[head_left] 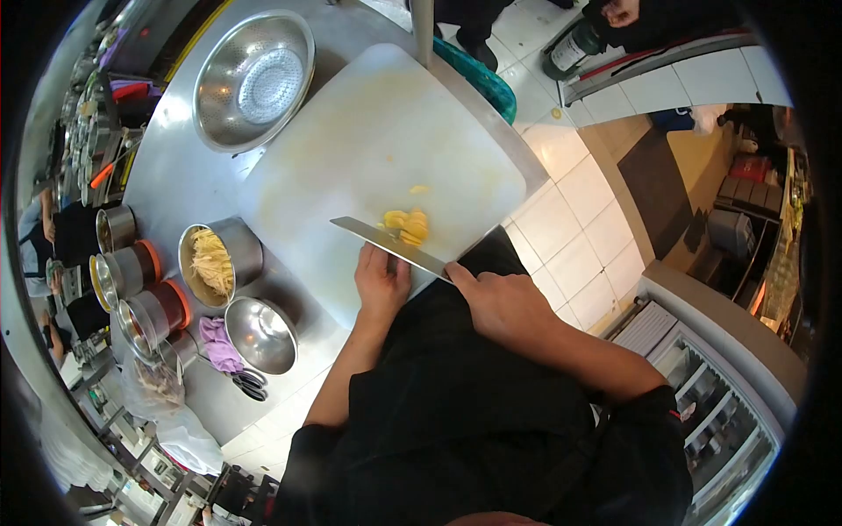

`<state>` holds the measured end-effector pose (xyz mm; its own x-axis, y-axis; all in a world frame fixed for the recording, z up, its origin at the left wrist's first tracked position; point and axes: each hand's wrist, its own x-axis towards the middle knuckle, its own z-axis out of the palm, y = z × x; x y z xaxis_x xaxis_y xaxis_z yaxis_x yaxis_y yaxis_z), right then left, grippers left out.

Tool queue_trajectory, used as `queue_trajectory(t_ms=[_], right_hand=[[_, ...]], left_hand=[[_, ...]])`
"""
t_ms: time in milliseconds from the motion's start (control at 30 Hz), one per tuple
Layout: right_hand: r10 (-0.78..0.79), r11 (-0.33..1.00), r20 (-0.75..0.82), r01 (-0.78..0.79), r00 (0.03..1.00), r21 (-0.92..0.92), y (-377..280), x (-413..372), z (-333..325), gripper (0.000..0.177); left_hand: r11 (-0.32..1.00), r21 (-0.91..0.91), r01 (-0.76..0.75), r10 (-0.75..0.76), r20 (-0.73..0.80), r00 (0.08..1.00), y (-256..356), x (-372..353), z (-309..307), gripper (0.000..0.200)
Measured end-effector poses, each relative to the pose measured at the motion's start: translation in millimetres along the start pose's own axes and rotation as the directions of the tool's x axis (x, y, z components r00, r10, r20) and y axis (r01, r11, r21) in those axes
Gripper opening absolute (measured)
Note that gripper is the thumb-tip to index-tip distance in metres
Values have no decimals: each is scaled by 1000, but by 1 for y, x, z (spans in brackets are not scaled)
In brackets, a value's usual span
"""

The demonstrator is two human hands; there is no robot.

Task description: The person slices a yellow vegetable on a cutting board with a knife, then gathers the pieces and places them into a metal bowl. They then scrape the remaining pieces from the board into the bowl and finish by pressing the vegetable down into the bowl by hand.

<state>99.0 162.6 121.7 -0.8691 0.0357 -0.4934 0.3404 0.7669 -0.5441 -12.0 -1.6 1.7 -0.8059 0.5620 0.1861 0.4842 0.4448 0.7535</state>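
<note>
My right hand [502,302] is wrapped round the handle of a wide-bladed kitchen knife [379,238]. The blade reaches leftward over the near part of a large white cutting board [351,131]. Just behind the blade, my left hand [382,279] has its fingertips curled down against the board; whatever they press on is hidden. A small heap of thin yellow slices [414,230] lies on the far side of the blade, and one stray slice [420,189] rests a little beyond it.
A perforated metal colander [209,105] stands beyond the board. Leftward are a metal pot [249,250] of pale yellow strips, an empty steel bowl [263,336], a purple cloth [219,344], black-handled scissors [249,384] and lidded containers [162,302]. A person's hand [621,12] shows at top right.
</note>
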Motion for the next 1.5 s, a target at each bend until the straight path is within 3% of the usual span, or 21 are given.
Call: queue_trajectory(t_ms=[267,333,467,800,967,1233,1500], right_hand=[[-48,998,-61,50,997,29,5,-1,2,41],[-72,997,-31,72,997,7,4,0,-1,32],[-52,998,-37,54,998,45,5,2,1,40],[14,999,142,-20,990,41,10,43,16,35],[-32,998,71,28,997,52,20,45,10,29],[-60,995,-43,63,997,73,18,34,6,36],[-89,996,-16,89,996,-7,7,18,-2,36]], left_hand=[[1000,-27,7,-7,14,1000,-6,-3,0,29],[1000,-5,22,-22,20,1000,-3,-2,-2,28],[1000,-3,-2,2,0,1000,1,0,-3,26],[999,33,-3,5,-40,999,-1,-3,1,14],[1000,-26,-3,1,-69,998,-1,-1,5,13],[1000,-15,0,-1,-42,999,-1,0,4,15],[999,21,32,-32,-23,999,-1,0,4,14]])
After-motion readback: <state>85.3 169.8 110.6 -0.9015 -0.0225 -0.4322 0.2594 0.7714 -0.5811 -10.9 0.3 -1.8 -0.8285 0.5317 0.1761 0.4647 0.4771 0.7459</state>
